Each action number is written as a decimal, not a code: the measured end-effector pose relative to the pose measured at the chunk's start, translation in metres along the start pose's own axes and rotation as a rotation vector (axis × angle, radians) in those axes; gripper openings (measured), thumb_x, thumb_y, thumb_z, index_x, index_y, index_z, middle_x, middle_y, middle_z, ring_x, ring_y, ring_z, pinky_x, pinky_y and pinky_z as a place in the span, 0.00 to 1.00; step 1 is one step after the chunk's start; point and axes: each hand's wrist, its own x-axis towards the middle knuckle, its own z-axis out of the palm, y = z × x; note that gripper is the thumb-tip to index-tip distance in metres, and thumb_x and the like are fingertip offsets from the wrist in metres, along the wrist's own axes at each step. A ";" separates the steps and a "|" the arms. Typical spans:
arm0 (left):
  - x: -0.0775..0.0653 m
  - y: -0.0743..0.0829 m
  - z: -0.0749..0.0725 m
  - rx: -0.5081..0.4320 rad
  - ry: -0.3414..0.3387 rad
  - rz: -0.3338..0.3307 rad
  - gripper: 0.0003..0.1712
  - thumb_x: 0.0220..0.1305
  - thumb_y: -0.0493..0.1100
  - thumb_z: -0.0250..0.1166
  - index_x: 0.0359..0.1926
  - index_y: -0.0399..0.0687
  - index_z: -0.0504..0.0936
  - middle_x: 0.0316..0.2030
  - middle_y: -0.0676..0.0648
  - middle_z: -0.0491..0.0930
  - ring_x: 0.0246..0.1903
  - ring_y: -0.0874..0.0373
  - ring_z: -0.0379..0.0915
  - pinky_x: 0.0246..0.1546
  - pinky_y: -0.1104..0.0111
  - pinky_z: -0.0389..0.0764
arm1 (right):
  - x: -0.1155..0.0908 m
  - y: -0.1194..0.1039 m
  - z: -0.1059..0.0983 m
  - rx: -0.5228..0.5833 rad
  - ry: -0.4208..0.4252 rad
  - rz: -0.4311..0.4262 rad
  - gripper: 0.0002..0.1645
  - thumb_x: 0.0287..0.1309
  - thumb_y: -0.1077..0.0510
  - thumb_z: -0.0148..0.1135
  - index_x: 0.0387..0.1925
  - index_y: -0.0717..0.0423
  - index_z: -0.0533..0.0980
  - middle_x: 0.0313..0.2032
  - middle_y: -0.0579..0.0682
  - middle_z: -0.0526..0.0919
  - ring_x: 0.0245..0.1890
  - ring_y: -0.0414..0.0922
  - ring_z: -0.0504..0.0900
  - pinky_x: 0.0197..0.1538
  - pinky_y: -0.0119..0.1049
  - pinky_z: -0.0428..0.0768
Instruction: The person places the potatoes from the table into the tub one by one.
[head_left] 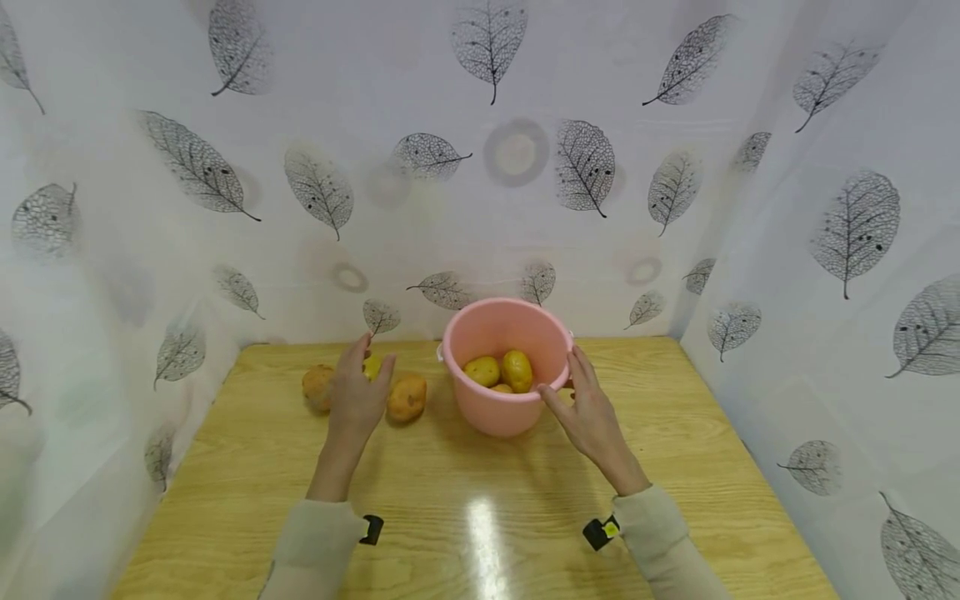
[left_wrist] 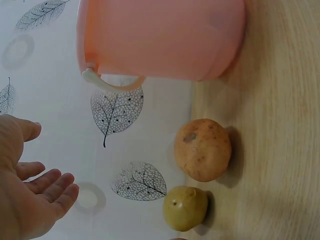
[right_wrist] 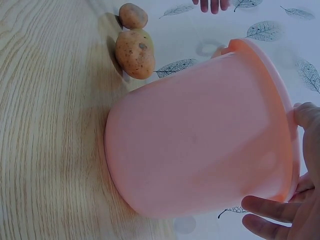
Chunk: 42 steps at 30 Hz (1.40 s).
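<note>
- Because its wall looks like moulded plastic, the bucket [head_left: 495, 418] is probably light and stiff, with smooth sides that could slip; its thick rim seems the surest hold, or the pale handle [left_wrist: 111, 88].
- It stands upright near the middle of the far edge of the table [head_left: 247, 500], pink, round and wider at the top.
- Inside lie a yellow pair [head_left: 517, 372] and a partly hidden tan piece [head_left: 502, 388]; their weight is likely modest.
- Toward the far left corner sit a left potato [head_left: 318, 388] and a right potato [head_left: 407, 397], brown, with dark marks. They should be firm and hard to bruise, but apt to roll; grasping round the middle suits them.
- Between these two is a smooth yellow piece [left_wrist: 185, 208], fruit or potato, hard to tell.
- Left hand [head_left: 358, 393]: loosely spread above these, holding nothing.
- Right hand [head_left: 591, 414]: thumb touching the rim, fingers extended outside it, relaxed; its pressure cannot be told.
</note>
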 end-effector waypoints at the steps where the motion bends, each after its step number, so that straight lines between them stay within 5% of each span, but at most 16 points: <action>1: 0.000 -0.002 0.001 0.003 0.000 0.000 0.35 0.76 0.45 0.63 0.74 0.31 0.64 0.68 0.31 0.68 0.65 0.37 0.67 0.64 0.42 0.72 | 0.000 0.000 0.000 0.001 0.001 0.000 0.51 0.72 0.39 0.60 0.81 0.61 0.51 0.81 0.58 0.49 0.54 0.58 0.81 0.52 0.56 0.84; 20: -0.012 -0.064 0.031 0.105 -0.106 -0.171 0.38 0.74 0.47 0.63 0.72 0.24 0.64 0.66 0.24 0.68 0.67 0.29 0.63 0.70 0.41 0.63 | 0.000 0.001 -0.001 0.002 -0.001 0.001 0.52 0.71 0.39 0.61 0.81 0.60 0.51 0.81 0.58 0.48 0.54 0.56 0.81 0.52 0.55 0.84; 24: -0.017 -0.070 0.038 0.111 -0.145 -0.210 0.39 0.75 0.48 0.62 0.73 0.24 0.62 0.69 0.23 0.64 0.70 0.28 0.58 0.72 0.41 0.59 | 0.001 0.001 -0.001 0.006 -0.001 -0.001 0.52 0.71 0.39 0.62 0.81 0.60 0.51 0.81 0.59 0.49 0.54 0.56 0.81 0.52 0.56 0.84; 33: -0.022 -0.089 0.052 0.097 -0.147 -0.207 0.39 0.71 0.47 0.67 0.71 0.23 0.65 0.62 0.23 0.70 0.61 0.30 0.70 0.62 0.40 0.72 | 0.002 0.002 -0.001 0.010 0.004 -0.013 0.51 0.71 0.39 0.61 0.81 0.61 0.52 0.80 0.59 0.50 0.53 0.56 0.82 0.50 0.56 0.85; 42: -0.023 -0.096 0.064 0.012 -0.161 -0.243 0.45 0.69 0.48 0.70 0.73 0.23 0.60 0.69 0.24 0.64 0.70 0.29 0.58 0.72 0.40 0.59 | 0.001 0.000 -0.002 0.004 0.003 -0.009 0.52 0.71 0.38 0.61 0.80 0.62 0.52 0.80 0.60 0.51 0.53 0.57 0.82 0.50 0.56 0.85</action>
